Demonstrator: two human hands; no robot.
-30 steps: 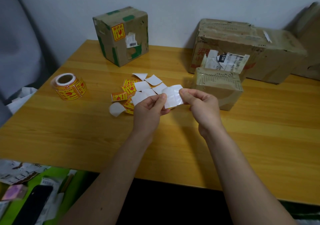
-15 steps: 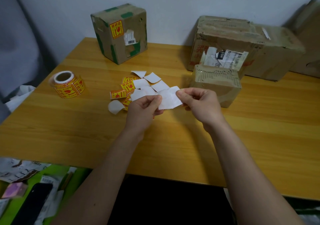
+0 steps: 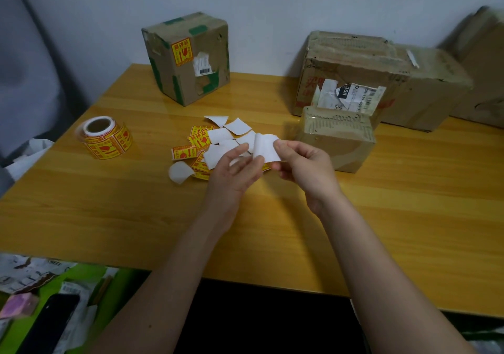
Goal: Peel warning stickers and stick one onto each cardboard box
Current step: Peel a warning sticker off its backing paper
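Observation:
Above the wooden table (image 3: 381, 217) my right hand (image 3: 302, 165) pinches the right side of a sticker piece (image 3: 266, 147), white side up, with its top left corner curling. My left hand (image 3: 234, 168) pinches its lower left edge, where a strip of yellow shows. A pile of yellow warning stickers and white backing squares (image 3: 215, 141) lies just behind my left hand. The sticker roll (image 3: 105, 138) stands at the left. A green-taped box (image 3: 188, 59) at the back carries a yellow sticker (image 3: 182, 52). A small box (image 3: 338, 141) sits by my right hand, with a large box (image 3: 354, 64) behind it.
Two more cardboard boxes (image 3: 436, 86) stand against the wall at the back right. Below the table's near edge at the lower left lie a dark phone (image 3: 49, 323), papers and green packaging. A grey chair back is at the far left.
The white piece has turned more upright and its top left corner has curled over. My left thumb has lifted off its face and both hands sit slightly closer together.

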